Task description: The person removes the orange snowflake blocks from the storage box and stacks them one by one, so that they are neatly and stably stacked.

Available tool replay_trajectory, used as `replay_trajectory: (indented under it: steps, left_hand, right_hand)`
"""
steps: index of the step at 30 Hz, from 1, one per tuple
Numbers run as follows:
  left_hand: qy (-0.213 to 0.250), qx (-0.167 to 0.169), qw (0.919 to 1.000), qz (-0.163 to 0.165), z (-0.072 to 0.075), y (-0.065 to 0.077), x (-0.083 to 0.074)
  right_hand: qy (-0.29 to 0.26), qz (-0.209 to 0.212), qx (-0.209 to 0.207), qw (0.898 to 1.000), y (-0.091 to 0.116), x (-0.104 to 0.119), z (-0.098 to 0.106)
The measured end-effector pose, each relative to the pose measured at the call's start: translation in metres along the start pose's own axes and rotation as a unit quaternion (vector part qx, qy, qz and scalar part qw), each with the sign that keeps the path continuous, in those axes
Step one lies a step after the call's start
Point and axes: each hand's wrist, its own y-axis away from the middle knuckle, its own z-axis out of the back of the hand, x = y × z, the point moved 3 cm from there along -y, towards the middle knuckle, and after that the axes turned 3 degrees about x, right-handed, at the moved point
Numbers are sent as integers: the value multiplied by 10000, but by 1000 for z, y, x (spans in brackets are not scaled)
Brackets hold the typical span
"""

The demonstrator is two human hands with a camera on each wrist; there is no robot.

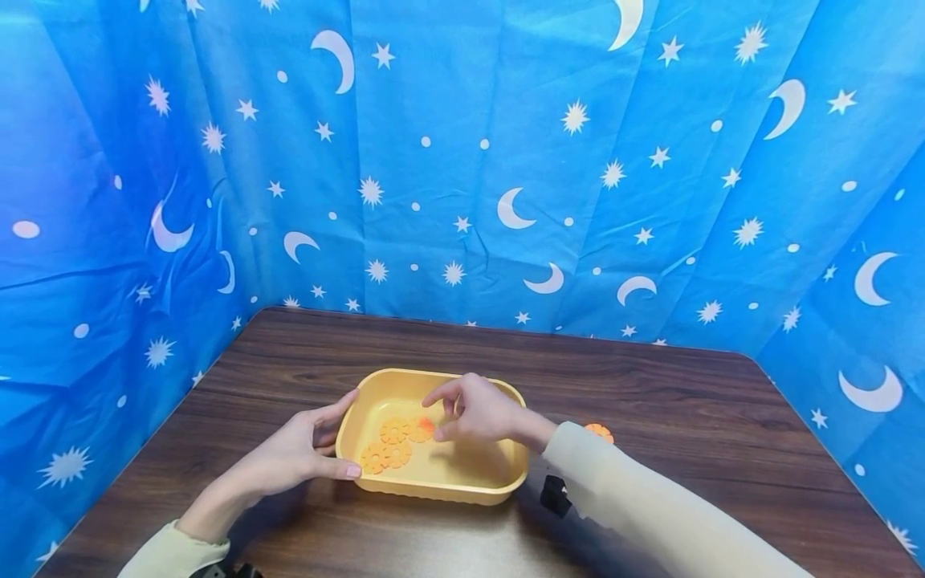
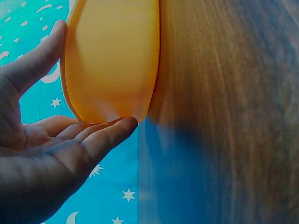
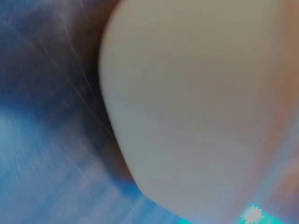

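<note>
A yellow plastic basin (image 1: 462,491) stands on the table, with several orange flower-shaped discs (image 1: 374,458) lying flat in its left half. My left hand (image 1: 292,453) grips the basin's left end, thumb at the near corner and fingers round the far side. In the left wrist view the same hand (image 2: 56,140) spans the end wall (image 2: 112,60). My right hand (image 1: 480,409) hangs over the inside of the basin, index finger and thumb apart. Just beside its thumb is a brighter orange disc (image 1: 426,423). Nothing shows between those fingers.
Another orange disc (image 1: 598,433) lies on the brown wooden table (image 1: 650,385) right of the basin, partly hidden behind the right sleeve (image 1: 636,490). A pale sleeve (image 3: 187,102) fills most of the right wrist view. Blue star-and-moon cloth (image 1: 462,185) hangs around the table.
</note>
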Motion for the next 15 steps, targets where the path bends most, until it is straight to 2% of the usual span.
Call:
replay_trajectory:
  steps: [3,8,15]
  left_hand:
    - [6,3,10000,-8,0,0,0]
    - [36,23,10000,-7,0,1,0]
    - [90,49,9999,-17,-1,0,0]
  right_hand:
    - [-46,218,236,9995,-3,6,11]
    - [-62,340,696,9970,-11,13,23]
    - [-338,522,1448,9875,-31,23,20]
